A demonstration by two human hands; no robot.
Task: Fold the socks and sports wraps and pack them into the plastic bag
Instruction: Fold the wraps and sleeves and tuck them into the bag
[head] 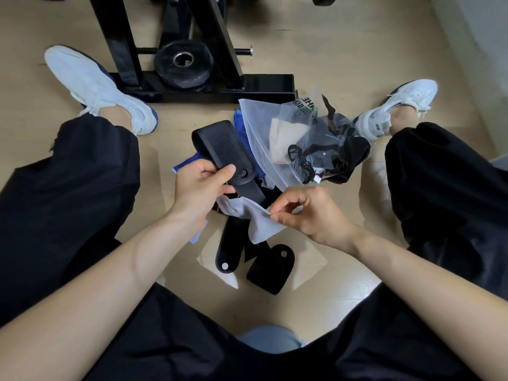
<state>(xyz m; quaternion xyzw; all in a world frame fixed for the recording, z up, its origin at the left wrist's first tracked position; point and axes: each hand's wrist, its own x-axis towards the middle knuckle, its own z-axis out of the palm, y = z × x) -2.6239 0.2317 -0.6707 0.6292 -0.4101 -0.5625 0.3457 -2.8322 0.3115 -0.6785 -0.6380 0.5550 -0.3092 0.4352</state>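
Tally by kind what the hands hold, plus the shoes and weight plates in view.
Black wrap, in left hand: 1
Pale sock, in right hand: 1
White shoes: 2
Weight plate: 1
Total: 5

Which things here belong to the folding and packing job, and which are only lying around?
Belong to the job: black wrap, held by the left hand; white sock, pinched by the right hand; loose black straps; plastic bag.
Only lying around: weight plate; black frame; white shoes.
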